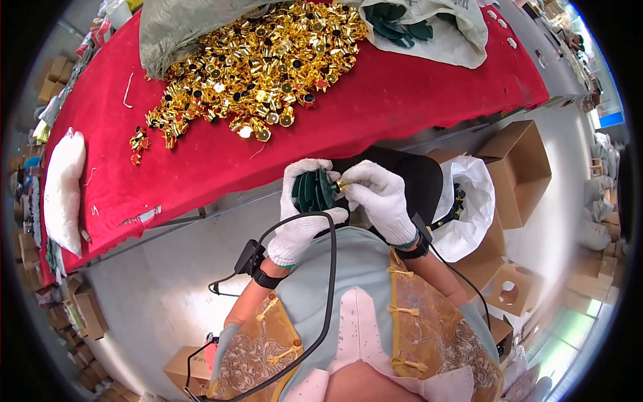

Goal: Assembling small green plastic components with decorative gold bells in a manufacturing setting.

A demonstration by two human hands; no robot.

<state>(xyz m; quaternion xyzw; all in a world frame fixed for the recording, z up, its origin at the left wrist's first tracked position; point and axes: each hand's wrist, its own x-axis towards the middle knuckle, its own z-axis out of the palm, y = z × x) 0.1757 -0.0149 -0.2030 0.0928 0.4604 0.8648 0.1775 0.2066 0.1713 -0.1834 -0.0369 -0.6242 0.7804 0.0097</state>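
Note:
In a white knitted glove, my left hand is wrapped round a stack of dark green flat pieces, standing side by side like fins. My right hand, gloved too, pinches a small shiny gold cap-like part at the right face of the stack. The gold part touches or nearly touches the end green piece; the exact contact is hidden by the fingers. Beyond both hands, a large heap of similar gold parts covers part of the red cloth table.
A pale sack lies behind the heap, and a white bag of green pieces stands beside it. At my right is an open white bag with dark green and gold items. Cardboard boxes stand near it. A black cable loops before me.

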